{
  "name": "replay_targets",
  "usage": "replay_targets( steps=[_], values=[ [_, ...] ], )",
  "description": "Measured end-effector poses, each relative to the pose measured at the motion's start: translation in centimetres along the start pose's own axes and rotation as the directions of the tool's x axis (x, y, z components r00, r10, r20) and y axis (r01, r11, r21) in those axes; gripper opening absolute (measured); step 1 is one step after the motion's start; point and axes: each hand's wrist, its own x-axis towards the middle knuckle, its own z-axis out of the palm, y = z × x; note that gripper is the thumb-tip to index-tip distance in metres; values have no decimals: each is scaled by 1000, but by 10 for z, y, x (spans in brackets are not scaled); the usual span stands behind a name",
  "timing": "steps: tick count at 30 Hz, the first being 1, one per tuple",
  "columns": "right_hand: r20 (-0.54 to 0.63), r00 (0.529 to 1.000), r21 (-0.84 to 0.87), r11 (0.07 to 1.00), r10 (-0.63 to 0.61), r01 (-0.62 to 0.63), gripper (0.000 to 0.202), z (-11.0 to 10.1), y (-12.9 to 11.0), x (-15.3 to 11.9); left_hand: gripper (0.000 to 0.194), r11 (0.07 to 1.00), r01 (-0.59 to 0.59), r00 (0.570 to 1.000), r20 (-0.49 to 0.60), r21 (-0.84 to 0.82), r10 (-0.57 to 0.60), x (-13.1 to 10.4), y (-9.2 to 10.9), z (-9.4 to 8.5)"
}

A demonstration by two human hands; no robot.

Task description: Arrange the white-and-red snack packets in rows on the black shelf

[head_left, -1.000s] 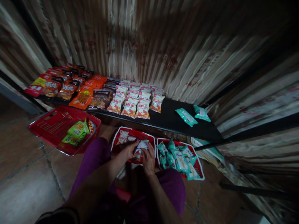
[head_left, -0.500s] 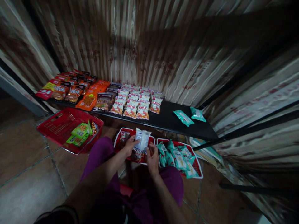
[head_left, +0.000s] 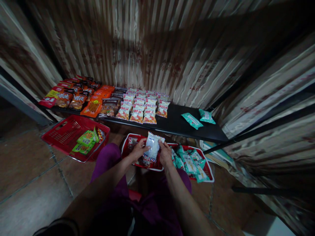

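Note:
Between my two hands is a white snack bag (head_left: 152, 147), its pale back side facing up. My left hand (head_left: 139, 149) grips its left edge, thumb on top. My right hand (head_left: 165, 152) has closed on the right edge, fingers near the upper corner. Beneath the bag stands a red basket with a white rim (head_left: 125, 144), holding several brown and clear snack packs (head_left: 145, 161) partly hidden by my hands. Right beside it, another red basket (head_left: 209, 173) holds several teal snack bags (head_left: 189, 164).
A black low shelf (head_left: 172, 113) carries rows of white-and-orange snack bags (head_left: 150, 113), brown packs (head_left: 109, 106), orange packs (head_left: 94, 105) and two teal bags (head_left: 192, 120). At left, a red basket (head_left: 56, 131) holds green packets (head_left: 86, 139). A black shelf post (head_left: 221, 147) rises at right.
My right hand has moved up and now grips the bag's right edge. The bag has shifted slightly right and tilted. My left hand keeps its hold.

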Motion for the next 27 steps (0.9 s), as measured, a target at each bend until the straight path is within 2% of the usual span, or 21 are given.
replay_targets(
  steps=[5,10,13,17,19,22,24,27],
  values=[
    [-29,999,39,998,-40,41,25,10,-10,-9,41,1000,-6,999,53,-24,8,4,14,8],
    [55,996,-25,997,-66,67,28,15,-19,-14,37,996,-91,993,-77,-17,90,12,21,19],
    [44,996,-32,996,-79,81,32,15,-23,-16,37,995,-101,987,-127,-7,99,12,24,24],
    [-16,993,-22,993,-115,115,34,15,-27,-16,39,996,-86,987,-139,-12,84,8,33,27],
    [-95,986,29,990,-136,140,32,16,-30,-14,40,998,-51,993,-106,-22,48,4,38,26],
    [-228,960,90,978,-162,186,30,16,-33,-9,41,1000,10,999,34,-22,-9,-3,41,21],
    [-270,948,101,974,-167,201,30,16,-34,-5,44,998,63,991,117,-25,-60,-10,38,19],
    [-275,949,122,974,-152,191,30,16,-33,2,49,992,122,989,93,-39,-118,-17,30,20]
  ],
)
